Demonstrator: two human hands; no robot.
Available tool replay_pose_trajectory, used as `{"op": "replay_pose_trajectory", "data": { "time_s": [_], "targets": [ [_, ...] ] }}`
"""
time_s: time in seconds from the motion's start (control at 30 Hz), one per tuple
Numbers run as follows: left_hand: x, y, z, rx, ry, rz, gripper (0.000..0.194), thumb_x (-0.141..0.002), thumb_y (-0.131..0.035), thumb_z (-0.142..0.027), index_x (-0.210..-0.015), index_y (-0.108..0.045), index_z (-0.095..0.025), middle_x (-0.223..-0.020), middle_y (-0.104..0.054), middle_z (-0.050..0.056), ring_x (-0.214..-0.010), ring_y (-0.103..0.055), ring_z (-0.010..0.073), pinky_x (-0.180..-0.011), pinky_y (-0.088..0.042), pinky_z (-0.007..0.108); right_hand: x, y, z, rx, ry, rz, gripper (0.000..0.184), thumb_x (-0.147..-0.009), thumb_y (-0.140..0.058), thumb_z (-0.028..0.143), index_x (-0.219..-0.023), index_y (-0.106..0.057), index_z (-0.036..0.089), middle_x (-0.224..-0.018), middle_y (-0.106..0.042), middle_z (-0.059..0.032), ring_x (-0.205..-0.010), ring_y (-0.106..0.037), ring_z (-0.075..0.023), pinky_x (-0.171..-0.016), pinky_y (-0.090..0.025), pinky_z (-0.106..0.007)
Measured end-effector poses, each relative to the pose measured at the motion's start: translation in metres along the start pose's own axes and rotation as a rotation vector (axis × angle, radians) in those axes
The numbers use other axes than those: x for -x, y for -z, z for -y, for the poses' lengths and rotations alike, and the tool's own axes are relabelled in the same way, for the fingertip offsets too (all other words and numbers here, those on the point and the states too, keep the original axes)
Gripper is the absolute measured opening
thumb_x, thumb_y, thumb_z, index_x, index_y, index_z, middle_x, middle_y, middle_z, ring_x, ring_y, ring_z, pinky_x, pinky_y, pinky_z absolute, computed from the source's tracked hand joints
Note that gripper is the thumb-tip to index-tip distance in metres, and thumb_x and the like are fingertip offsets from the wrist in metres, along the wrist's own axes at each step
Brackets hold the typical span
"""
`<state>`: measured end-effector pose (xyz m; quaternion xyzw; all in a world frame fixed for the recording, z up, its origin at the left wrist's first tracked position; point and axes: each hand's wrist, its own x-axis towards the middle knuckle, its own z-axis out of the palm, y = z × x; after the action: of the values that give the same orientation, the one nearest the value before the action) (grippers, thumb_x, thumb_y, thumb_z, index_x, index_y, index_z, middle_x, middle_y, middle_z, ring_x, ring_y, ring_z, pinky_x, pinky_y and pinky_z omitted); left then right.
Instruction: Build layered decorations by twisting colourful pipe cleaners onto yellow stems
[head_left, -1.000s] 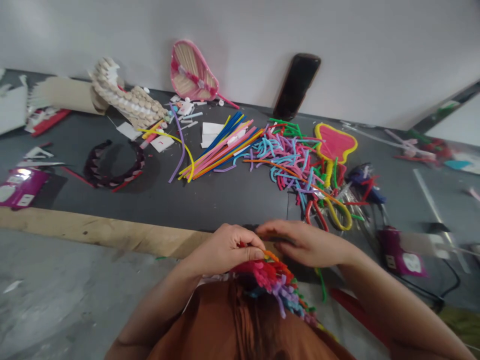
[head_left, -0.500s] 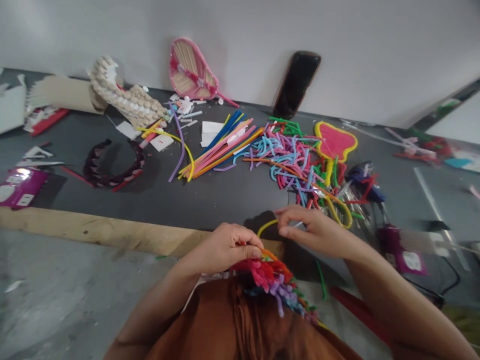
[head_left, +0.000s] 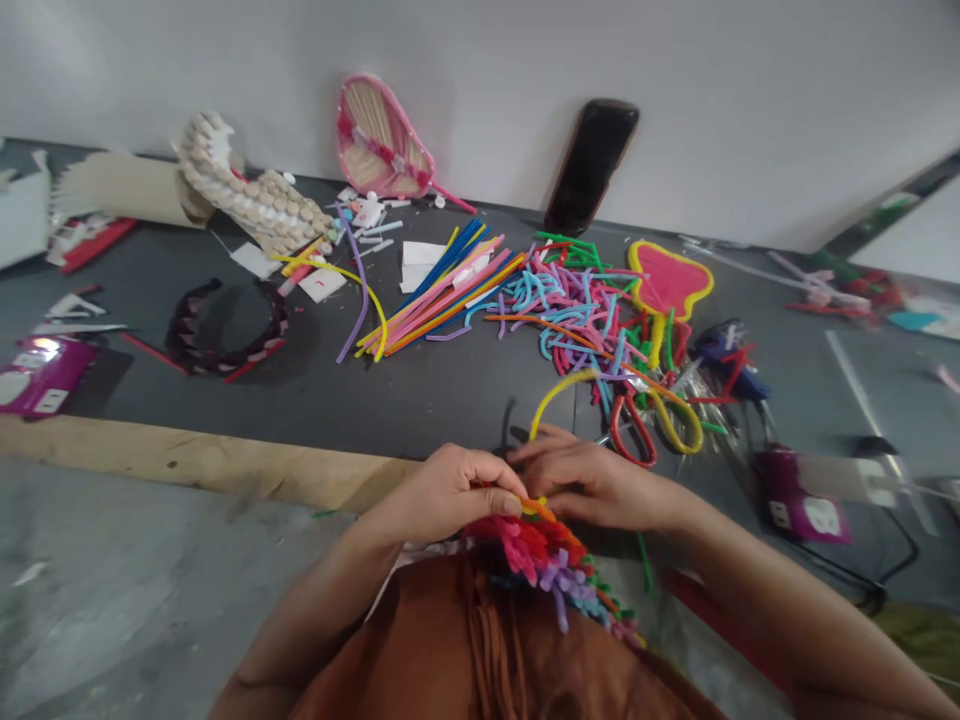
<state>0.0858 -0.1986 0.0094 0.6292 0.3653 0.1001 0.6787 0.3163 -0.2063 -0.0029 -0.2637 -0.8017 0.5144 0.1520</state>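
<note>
My left hand point(head_left: 469, 490) is closed, thumb and fingers pinching the top end of a multicolored pipe cleaner craft point(head_left: 536, 540). Red, pink, orange, purple, blue and green loops hang from it against the brown garment. Close beside it, my right hand point(head_left: 592, 480) has its fingers bent around a yellow pipe cleaner point(head_left: 555, 395), whose free end curves up over the table. The fingertips and the yellow strand's lower end are partly hidden by the hand.
Beyond my hands lie a heap of short pipe cleaner pieces point(head_left: 574, 310), a bundle of long ones point(head_left: 450, 295) and red-handled scissors point(head_left: 634, 430). A phone point(head_left: 592, 165) leans on the wall near a pink fan point(head_left: 382, 140). A dark braided headband point(head_left: 225, 330) sits left.
My right hand drew the yellow pipe cleaner up and out, then came back down beside the craft. The strand now arcs above it. My left hand kept its grip in place.
</note>
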Motion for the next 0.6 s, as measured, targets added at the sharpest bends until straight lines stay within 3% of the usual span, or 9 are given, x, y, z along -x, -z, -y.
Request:
{"op": "replay_pose_trajectory", "data": {
  "time_s": [0.1,0.17,0.27,0.37,0.47,0.6],
  "targets": [
    [0.0,0.0,-0.001,0.001,-0.01,0.012,0.026,-0.08,-0.063,-0.035,-0.084,-0.076,-0.012,-0.076,-0.071,0.004,-0.07,-0.058,0.0123,-0.062,-0.042,0.018,0.003,0.008,-0.004,-0.167,-0.031,0.065,0.035,-0.091,-0.056,0.047,-0.082,-0.068,0.015,-0.075,-0.069,-0.0035,-0.077,-0.065,-0.0144,-0.095,-0.043,-0.038],
    [0.0,0.0,-0.001,0.008,-0.021,0.033,0.026,-0.08,-0.064,-0.035,-0.084,-0.076,-0.012,-0.075,-0.07,0.004,-0.07,-0.058,0.0122,-0.062,-0.042,0.018,0.001,0.01,-0.004,-0.18,-0.031,0.022,0.041,-0.092,-0.053,0.05,-0.08,-0.068,0.013,-0.072,-0.067,-0.0045,-0.072,-0.061,-0.0133,-0.08,-0.046,-0.031],
    [0.0,-0.002,-0.001,0.021,-0.019,0.041,0.024,-0.079,-0.065,-0.033,-0.084,-0.076,-0.013,-0.075,-0.071,0.003,-0.069,-0.058,0.0117,-0.061,-0.041,0.017,-0.006,0.011,0.0,-0.091,0.018,-0.041,0.04,-0.095,-0.05,0.045,-0.078,-0.067,0.013,-0.068,-0.064,-0.004,-0.068,-0.056,-0.0126,-0.068,-0.042,-0.026],
    [0.0,-0.004,-0.001,0.038,0.0,0.026,0.022,-0.079,-0.066,-0.032,-0.082,-0.076,-0.013,-0.075,-0.071,0.003,-0.068,-0.058,0.0114,-0.061,-0.041,0.017,-0.012,0.016,0.006,0.006,0.039,-0.035,0.033,-0.096,-0.05,0.036,-0.076,-0.067,0.014,-0.064,-0.063,-0.0017,-0.063,-0.054,-0.0116,-0.069,-0.039,-0.027],
    [0.001,-0.005,-0.002,0.078,0.03,0.014,0.02,-0.079,-0.066,-0.031,-0.081,-0.075,-0.013,-0.071,-0.07,0.001,-0.064,-0.057,0.0103,-0.059,-0.04,0.017,-0.016,0.022,0.017,0.153,-0.039,-0.044,0.023,-0.093,-0.054,0.026,-0.077,-0.067,0.017,-0.066,-0.066,0.0004,-0.063,-0.056,-0.0108,-0.076,-0.036,-0.029],
    [0.0,-0.007,-0.003,0.051,0.068,-0.045,0.02,-0.077,-0.068,-0.032,-0.076,-0.075,-0.013,-0.063,-0.066,-0.002,-0.059,-0.052,0.0086,-0.056,-0.037,0.017,-0.018,0.024,0.038,0.49,-0.081,-0.136,0.023,-0.09,-0.056,0.023,-0.071,-0.067,0.019,-0.062,-0.064,0.0021,-0.062,-0.056,-0.0117,-0.082,-0.031,-0.034]
  ]
}}
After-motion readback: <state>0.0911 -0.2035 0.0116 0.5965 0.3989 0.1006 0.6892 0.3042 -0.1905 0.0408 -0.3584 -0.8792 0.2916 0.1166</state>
